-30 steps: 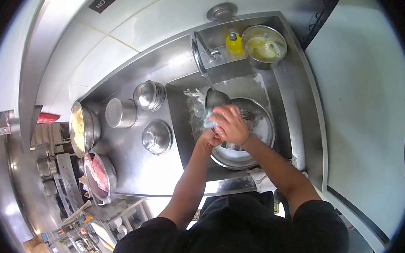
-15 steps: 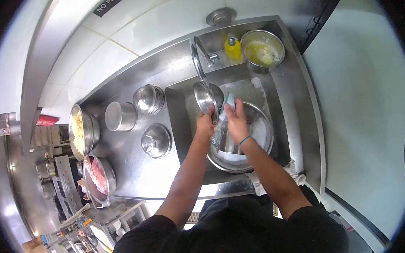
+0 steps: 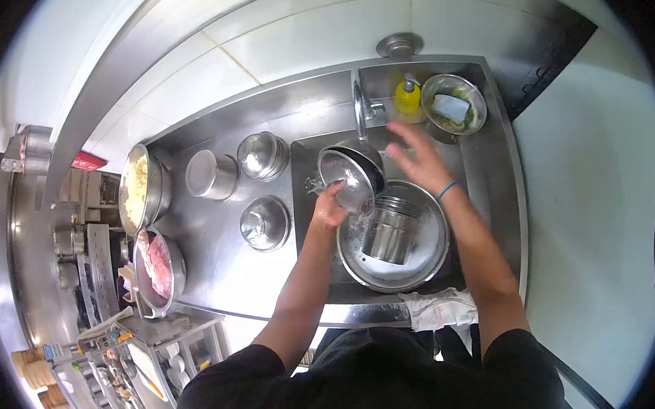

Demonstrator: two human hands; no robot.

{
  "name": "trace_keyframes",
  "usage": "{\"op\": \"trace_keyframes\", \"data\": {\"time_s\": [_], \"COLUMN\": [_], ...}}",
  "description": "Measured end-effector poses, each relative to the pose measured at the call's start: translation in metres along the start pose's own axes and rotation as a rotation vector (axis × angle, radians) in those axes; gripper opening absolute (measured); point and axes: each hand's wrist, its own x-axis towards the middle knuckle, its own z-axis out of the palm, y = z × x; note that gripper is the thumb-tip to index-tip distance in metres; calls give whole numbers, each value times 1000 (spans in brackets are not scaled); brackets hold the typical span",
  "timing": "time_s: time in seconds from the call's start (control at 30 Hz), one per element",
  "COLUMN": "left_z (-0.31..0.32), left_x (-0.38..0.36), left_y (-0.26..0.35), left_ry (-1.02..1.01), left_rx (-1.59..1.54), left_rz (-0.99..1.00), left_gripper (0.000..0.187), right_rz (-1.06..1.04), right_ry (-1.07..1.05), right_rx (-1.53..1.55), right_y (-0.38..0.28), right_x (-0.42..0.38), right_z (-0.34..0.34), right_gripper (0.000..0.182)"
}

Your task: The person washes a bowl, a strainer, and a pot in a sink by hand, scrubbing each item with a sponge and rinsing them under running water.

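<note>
two bare hands, both above the steel sink (image 3: 299,184), which we enter as follows.

left hand (image 3: 330,207): fingers closed on the lower rim of one steel bowl (image 3: 348,174), thumb pressed to its near face. we record the bowl as tilted, over the sink and below the faucet (image 3: 359,107). close behind it, a second bowl (image 3: 373,156), dark inside; we cannot tell what supports it.

right hand (image 3: 420,161): fingers spread, grasping nothing, raised between the faucet and the sink's right side; a blue band (image 3: 447,188) rings the wrist.

one wide round basin (image 3: 382,287) in the sink, holding whitish water and a steel canister (image 3: 388,237), with stacked steel rims at the canister's far end.

along the back ledge we list one yellow soap bottle (image 3: 407,98) and, just beside it, a steel pot (image 3: 443,135) containing a pale rectangular pad (image 3: 450,107).

on the drainboard (image 3: 211,265): one nested stack of bowls (image 3: 261,155), one single bowl upside down (image 3: 265,223), one steel container (image 3: 211,175). farther left, a vessel of yellow food (image 3: 135,193) and a bowl of pink meat (image 3: 160,266).

one white cloth (image 3: 441,310), draped over the front edge.
</note>
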Motion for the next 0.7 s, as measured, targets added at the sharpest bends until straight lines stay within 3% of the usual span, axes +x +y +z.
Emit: {"op": "trace_keyframes", "data": {"time_s": [0.1, 0.13, 0.23, 0.27, 0.37, 0.4, 0.53, 0.63, 0.7], "left_z": [-16, -13, -11, -10, -3, -14, -2, 25, 74], "left_x": [0, -7, -20, -26, -39, -31, -24, 6, 7], "left_y": [8, 11, 24, 29, 44, 44, 44, 31, 25], "left_ry": [-160, -186, -166, -141, 148, 97, 108, -47, -23], "left_rx": [-13, 2, 167, 239, 520, 593, 1297, 1559, 1779], "left_rz": [-14, -9, 78, 122, 117, 134, 437, 984, 1047], "left_gripper": [41, 40, 36, 34, 29, 28, 36, 49, 55], "right_rz": [5, 108, 129, 117, -8, -134, -365, -204, -128], "right_ry": [-134, -154, -206, -141, -208, -114, 11, 102, 200], "right_rx": [96, 282, 386, 251, -56, -118, -435, -448, -464], "right_y": [-14, -18, 9, 8, 9, 7, 9, 2, 24], "right_x": [-10, -9, 16, 20, 36, 36, 20, -10, -29], "right_z": [58, 65, 76, 78, 61, 62, 40, 12, 0], "right_gripper": [64, 57, 54, 42, 41, 71, 83, 78, 85]}}
